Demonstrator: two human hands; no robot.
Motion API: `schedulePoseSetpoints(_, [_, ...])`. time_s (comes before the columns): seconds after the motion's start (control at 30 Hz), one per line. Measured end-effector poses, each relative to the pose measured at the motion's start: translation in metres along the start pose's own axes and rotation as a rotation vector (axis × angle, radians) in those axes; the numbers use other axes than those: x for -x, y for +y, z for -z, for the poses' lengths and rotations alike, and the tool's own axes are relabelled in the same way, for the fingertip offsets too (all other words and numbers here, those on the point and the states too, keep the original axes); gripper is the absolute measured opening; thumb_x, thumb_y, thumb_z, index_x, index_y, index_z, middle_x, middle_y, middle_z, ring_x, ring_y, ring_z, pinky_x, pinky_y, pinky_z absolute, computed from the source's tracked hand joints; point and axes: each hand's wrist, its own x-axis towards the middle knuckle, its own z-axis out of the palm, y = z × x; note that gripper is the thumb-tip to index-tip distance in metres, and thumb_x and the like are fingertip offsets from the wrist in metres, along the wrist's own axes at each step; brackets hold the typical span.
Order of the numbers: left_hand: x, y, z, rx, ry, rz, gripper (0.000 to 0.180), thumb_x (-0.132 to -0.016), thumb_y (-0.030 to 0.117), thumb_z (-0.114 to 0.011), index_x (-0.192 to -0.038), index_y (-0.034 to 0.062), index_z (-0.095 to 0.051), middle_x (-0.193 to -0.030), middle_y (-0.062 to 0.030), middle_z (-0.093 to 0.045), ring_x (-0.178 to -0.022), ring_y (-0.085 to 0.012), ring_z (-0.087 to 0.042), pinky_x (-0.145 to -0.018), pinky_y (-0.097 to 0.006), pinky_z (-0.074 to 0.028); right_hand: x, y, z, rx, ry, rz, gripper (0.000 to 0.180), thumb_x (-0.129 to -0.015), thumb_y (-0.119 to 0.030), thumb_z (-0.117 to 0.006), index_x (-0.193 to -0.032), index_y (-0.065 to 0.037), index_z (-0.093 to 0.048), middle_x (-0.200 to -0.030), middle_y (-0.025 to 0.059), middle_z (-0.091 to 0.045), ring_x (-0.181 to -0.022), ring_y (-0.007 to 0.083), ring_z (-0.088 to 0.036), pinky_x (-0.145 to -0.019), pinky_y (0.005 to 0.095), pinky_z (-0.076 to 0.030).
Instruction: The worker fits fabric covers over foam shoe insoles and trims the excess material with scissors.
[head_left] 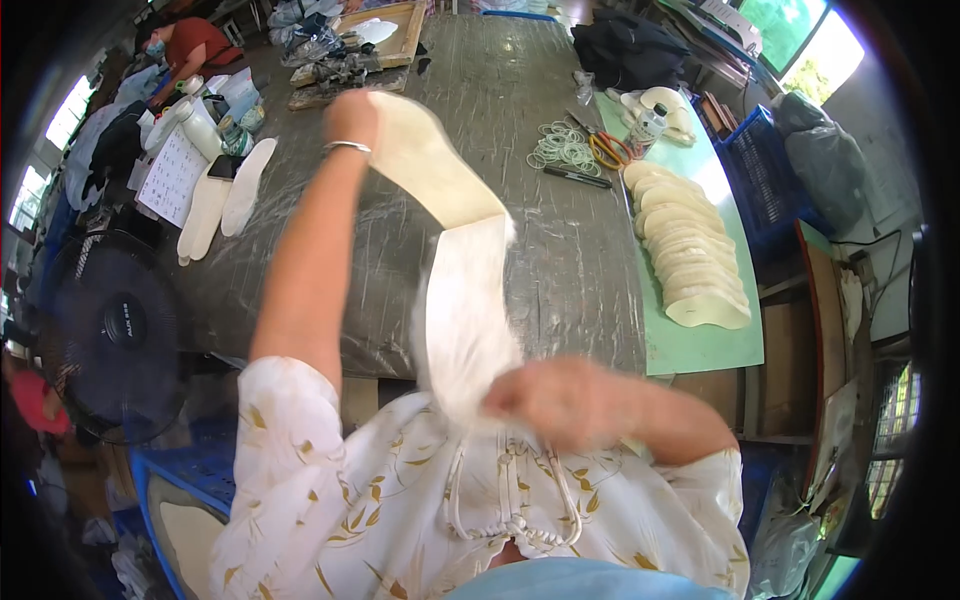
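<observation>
My left hand [350,118] pinches the far end of the cream insole [435,175], right hand [555,398] grips the white liner [465,320] near my chest; I judge steady, even tension keeps them aligned.

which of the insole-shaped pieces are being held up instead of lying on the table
The two cream pieces in mid-air: the left hand lifts one insole, the right hand grips another. The rest lie flat.

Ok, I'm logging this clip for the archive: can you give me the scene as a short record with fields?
left hand: raised, grips top end of cream insole
right hand: blurred, at lower end of white strip
table: grey, plastic-covered
mat: green, bears row of insoles
also: rubber bands, scissors, fan
</observation>
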Motion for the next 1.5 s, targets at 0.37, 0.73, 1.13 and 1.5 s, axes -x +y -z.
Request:
schedulePoseSetpoints(0.37, [0.031,0.064,0.052,0.555,-0.145,-0.105,0.044,-0.094,0.037,-0.056,-0.075,-0.0035,-0.059,-0.054,-0.0028,-0.046,-0.054,-0.0091,-0.04,-0.051,-0.028,-0.036,0.003,0.028,0.041,0.375,0.331,-0.138,0.032,-0.067,0.002,-0.064,-0.098,-0.007,-0.063,-0.098,0.0073,-0.064,-0.084,0.0254,-0.062,-0.072,0.0346,-0.05])
schedulePoseSetpoints(0.73, [0.101,0.16,0.103,1.013,-0.366,-0.023,0.018,-0.086,0.016,-0.071,-0.093,-0.0006,-0.068,-0.075,0.0017,-0.064,-0.063,-0.0016,-0.054,-0.055,-0.017,-0.043,-0.036,0.046,0.06,0.21,0.748,-0.338,0.019,-0.08,-0.003,-0.069,-0.098,-0.004,-0.063,-0.083,0.0081,-0.068,-0.076,0.0206,-0.067,-0.069,0.0299,-0.053])
schedulePoseSetpoints(1.13, [0.119,0.173,0.121,1.262,-0.613,0.027,0.017,-0.086,0.014,-0.07,-0.095,-0.0006,-0.072,-0.078,-0.0032,-0.069,-0.067,-0.0046,-0.059,-0.057,-0.018,-0.047,-0.035,0.063,0.056,0.054,0.909,-0.314,0.013,-0.077,0.0,-0.07,-0.09,-0.003,-0.067,-0.102,0.0081,-0.063,-0.082,0.0126,-0.062,-0.063,0.023,-0.051])
schedulePoseSetpoints(1.5, [0.123,0.174,0.124,1.13,-0.668,-0.082,0.036,-0.097,0.032,-0.054,-0.102,-0.0009,-0.069,-0.078,-0.0005,-0.067,-0.069,-0.0037,-0.057,-0.062,-0.019,-0.045,-0.035,0.065,0.055,0.046,0.951,-0.34,0.008,-0.079,-0.003,-0.07,-0.086,-0.004,-0.067,-0.096,0.0049,-0.067,-0.077,0.0109,-0.063,-0.06,0.0227,-0.049])
